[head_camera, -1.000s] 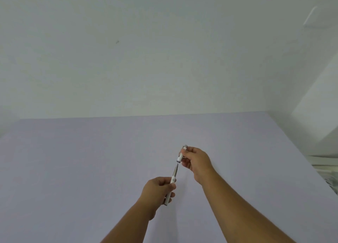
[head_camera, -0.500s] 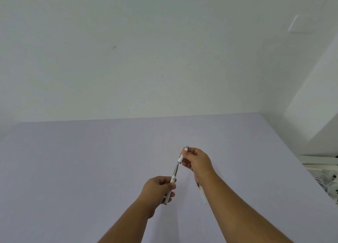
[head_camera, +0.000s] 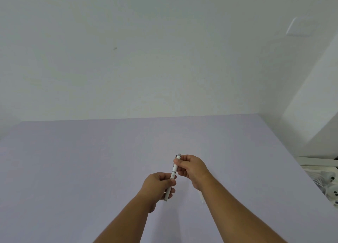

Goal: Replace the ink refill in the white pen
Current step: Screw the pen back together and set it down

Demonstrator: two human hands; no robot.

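Observation:
The white pen (head_camera: 174,171) stands nearly upright above the lilac table (head_camera: 73,169), its two halves now joined end to end. My left hand (head_camera: 159,185) grips the lower barrel, whose end pokes out below the fingers. My right hand (head_camera: 191,167) pinches the upper part with the clip and silver cap. No refill shows between the halves. A thin pale stick, probably a refill (head_camera: 201,197), lies on the table, mostly hidden behind my right forearm.
A plain wall rises behind the table's far edge. Beyond the table's right edge lie white cables and plugs (head_camera: 329,186). A white wall plate (head_camera: 300,26) sits high on the right.
The gap between the two pen halves has closed: my right hand brought the upper part down over the exposed refill onto the lower barrel held by my left hand.

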